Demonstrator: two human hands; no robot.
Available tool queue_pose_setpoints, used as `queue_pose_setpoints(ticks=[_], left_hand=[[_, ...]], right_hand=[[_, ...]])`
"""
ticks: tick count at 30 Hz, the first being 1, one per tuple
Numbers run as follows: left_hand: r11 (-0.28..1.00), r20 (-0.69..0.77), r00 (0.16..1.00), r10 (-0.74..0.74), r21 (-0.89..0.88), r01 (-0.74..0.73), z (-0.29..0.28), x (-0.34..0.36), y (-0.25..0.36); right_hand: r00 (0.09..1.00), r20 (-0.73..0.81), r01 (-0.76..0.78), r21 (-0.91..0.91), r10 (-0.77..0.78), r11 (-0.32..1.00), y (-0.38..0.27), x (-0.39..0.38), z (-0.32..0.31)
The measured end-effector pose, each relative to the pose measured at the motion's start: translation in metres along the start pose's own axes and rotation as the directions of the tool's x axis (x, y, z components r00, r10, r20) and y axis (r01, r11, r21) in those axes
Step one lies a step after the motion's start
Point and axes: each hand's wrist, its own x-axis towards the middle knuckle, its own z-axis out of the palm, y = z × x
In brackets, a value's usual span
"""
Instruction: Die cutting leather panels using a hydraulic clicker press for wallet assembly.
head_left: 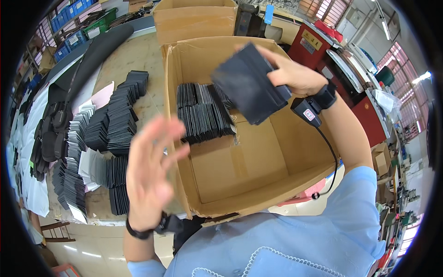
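Note:
My right hand (299, 77) grips a bundle of flat black rectangular pieces (247, 85), tilted above the open cardboard box (237, 166). The bundle is slightly blurred, so its exact kind is unclear. Below it, inside the box at the far left, similar black pieces (205, 121) stand on edge in packed rows. The bundle partly hides these rows. My left hand (154, 168) is raised beside the box's left wall, blurred by motion, with its fingers apart and nothing in them. Left of it, rows of black pieces (121, 115) lie fanned out on the table.
More rows with pale edges (78, 152) and black rounded pouches (54, 129) sit farther left on the table (150, 87). Another cardboard box (196, 21) stands behind the first. A red machine (307, 46) is at the far right. A cable (333, 157) hangs from my right wrist.

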Motion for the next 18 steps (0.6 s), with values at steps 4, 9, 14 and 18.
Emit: queue_pose_setpoints(ticks=[4,9,14,18], left_hand=[[0.992,0.018,1.000,0.006,-0.128,-0.004,0.017,0.043,-0.002],[0.964,0.021,0.997,-0.070,-0.254,0.073,0.019,0.049,0.000],[0.898,0.127,0.976,-0.179,-0.383,0.215,0.009,0.051,-0.012],[0.809,0.260,0.941,-0.217,-0.492,0.323,0.011,0.050,-0.021]], right_hand=[[0.969,0.070,0.239,-0.012,-0.238,0.971,-0.055,-0.005,0.054],[0.961,0.041,0.275,-0.117,-0.273,0.954,-0.047,0.012,0.078],[0.965,-0.035,0.261,0.226,-0.260,0.939,-0.033,-0.008,0.076],[0.975,-0.019,0.217,0.319,-0.223,0.922,-0.026,-0.018,0.071]])
